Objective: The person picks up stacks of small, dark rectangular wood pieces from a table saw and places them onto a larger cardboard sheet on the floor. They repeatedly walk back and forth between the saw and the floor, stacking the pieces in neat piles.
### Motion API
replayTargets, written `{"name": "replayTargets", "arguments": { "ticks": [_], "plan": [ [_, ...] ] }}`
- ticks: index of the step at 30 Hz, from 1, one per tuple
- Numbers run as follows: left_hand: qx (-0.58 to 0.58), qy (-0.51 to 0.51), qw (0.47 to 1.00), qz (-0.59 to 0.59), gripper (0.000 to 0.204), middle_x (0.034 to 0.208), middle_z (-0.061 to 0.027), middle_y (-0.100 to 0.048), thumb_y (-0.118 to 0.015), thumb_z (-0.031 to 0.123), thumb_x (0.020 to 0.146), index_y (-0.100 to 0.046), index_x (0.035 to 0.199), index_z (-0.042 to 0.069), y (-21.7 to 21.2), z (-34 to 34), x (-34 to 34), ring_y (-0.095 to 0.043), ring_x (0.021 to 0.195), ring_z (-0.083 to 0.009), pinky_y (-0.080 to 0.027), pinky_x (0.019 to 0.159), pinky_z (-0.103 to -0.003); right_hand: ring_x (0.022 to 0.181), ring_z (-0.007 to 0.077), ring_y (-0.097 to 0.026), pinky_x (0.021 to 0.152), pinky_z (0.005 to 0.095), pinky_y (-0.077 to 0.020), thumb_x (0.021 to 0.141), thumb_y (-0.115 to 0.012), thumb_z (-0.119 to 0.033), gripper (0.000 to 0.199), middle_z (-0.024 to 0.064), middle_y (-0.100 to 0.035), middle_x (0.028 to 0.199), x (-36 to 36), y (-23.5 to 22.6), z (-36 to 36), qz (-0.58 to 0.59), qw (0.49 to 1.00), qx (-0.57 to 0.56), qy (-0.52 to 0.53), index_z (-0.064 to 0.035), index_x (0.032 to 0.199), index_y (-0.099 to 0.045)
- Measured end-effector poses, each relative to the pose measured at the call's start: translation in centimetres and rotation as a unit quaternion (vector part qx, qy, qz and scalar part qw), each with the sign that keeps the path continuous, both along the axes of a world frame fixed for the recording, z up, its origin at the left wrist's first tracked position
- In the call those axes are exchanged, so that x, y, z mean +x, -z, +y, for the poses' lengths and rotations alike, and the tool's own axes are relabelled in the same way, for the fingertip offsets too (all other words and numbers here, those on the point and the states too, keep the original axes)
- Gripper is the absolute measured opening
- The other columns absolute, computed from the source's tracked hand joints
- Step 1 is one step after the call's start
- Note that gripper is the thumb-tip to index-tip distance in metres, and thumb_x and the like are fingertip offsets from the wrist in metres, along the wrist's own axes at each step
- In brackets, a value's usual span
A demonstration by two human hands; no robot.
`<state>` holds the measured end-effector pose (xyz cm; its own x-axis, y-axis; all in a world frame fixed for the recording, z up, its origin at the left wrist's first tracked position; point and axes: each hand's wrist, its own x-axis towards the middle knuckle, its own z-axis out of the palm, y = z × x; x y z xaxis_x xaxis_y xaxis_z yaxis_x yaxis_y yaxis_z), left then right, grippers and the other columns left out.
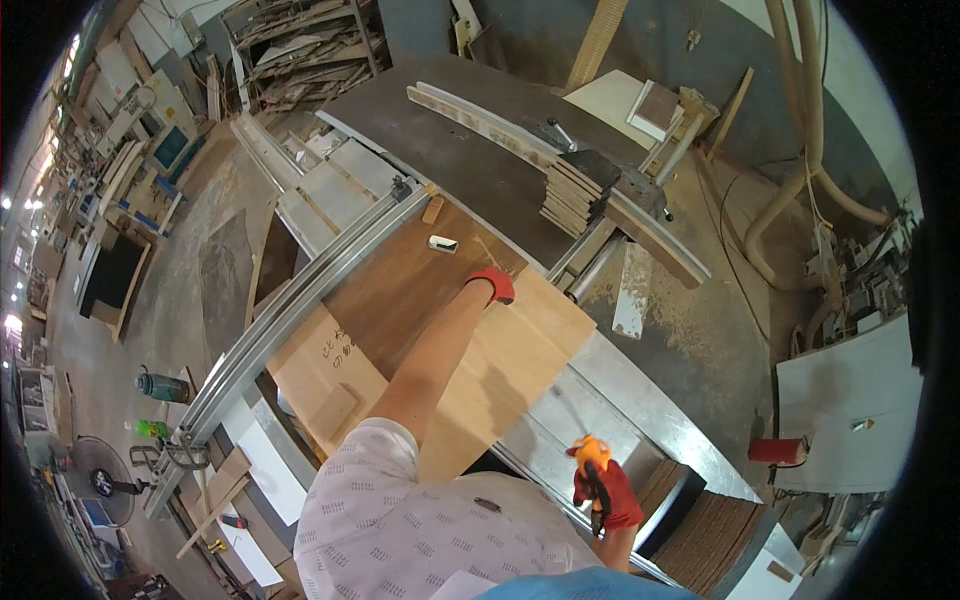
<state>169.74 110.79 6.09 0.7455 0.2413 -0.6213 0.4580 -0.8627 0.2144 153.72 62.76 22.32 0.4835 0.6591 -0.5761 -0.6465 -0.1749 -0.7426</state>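
Note:
My left arm stretches forward over a sliding table saw. My left hand (493, 284), in a red glove, rests at the far edge of a light wooden board (520, 345); its fingers are mostly hidden. Beneath and beyond lies a darker brown panel (385, 290). A small white-and-black object (443, 244) and a small wood block (433, 209) sit on that panel near the hand. At the lower right, my right hand (612, 497), also red-gloved, is closed around an orange and black hand tool (592, 455) whose exact kind I cannot make out. The tool is above the metal table (565, 415).
A long aluminium rail (300, 285) runs along the left. Stacked wood strips (572, 198) stand by the fence (485, 122) on the dark saw table (400, 90). Brown sheets (715, 540) are stacked beside my right hand. A dust hose (770, 230) hangs at right.

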Motion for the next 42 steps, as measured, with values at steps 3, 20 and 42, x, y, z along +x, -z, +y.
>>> {"name": "replayTargets", "arguments": {
  "ticks": [3,20,42],
  "plan": [
    [-0.011,0.044,0.998,0.038,0.060,0.122,-0.0244,-0.069,-0.069,0.024,0.066,-0.069,0.124,0.007,-0.8,-0.3,1.8,-0.070,0.104,-0.0360,-0.056,0.087,-0.047,0.051,0.0152,-0.047,0.050,0.0340,-0.0460,0.101,-0.061,-0.044,0.049,0.0019,-0.049,0.067,1.3,2.4,1.8,-0.003,0.983,-0.001,0.186,-0.0025,0.127,-0.059],
    [0.000,-0.138,0.990,0.002,0.091,0.164,-0.0104,-0.022,-0.077,0.019,0.068,-0.043,0.152,0.015,-3.7,-5.1,-1.3,-0.024,0.151,-0.0368,-0.039,0.104,-0.077,0.057,0.0139,-0.050,0.054,0.0343,-0.0488,0.097,-0.059,-0.062,0.060,0.0019,-0.051,0.076,11.8,-9.2,3.4,-0.073,0.966,0.052,0.243,-0.0105,0.127,-0.062],
    [0.130,-0.031,0.986,-0.095,0.071,0.147,-0.0165,-0.039,-0.068,0.038,0.076,-0.051,0.141,0.015,-2.6,-7.3,-6.0,-0.041,0.132,-0.0396,-0.047,0.086,-0.069,0.065,0.0425,-0.065,0.063,0.0619,-0.0542,0.103,-0.050,-0.043,0.044,0.0248,-0.064,0.077,-1.5,-9.6,-11.8,-0.243,0.741,0.625,0.039,-0.0042,0.124,-0.053]
  ]
}}
